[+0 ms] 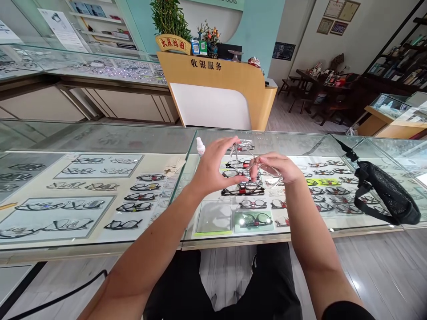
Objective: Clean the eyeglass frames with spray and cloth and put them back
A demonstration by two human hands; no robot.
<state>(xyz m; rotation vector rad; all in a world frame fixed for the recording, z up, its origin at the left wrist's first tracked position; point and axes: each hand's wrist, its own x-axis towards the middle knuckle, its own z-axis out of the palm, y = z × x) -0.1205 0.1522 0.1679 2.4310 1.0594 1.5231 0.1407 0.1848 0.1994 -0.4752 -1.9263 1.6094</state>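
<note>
Eyeglasses [275, 174], slim and clear-framed, slant from far left to near right above a glass-topped counter [283, 234], left hand [212, 168] fingertip-grasping the far end, right hand [280, 166], equally close, clasping the near.

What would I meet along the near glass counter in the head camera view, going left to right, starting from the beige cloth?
Beige cloth, white bottle, left hand, right hand, black mesh bag.
</note>
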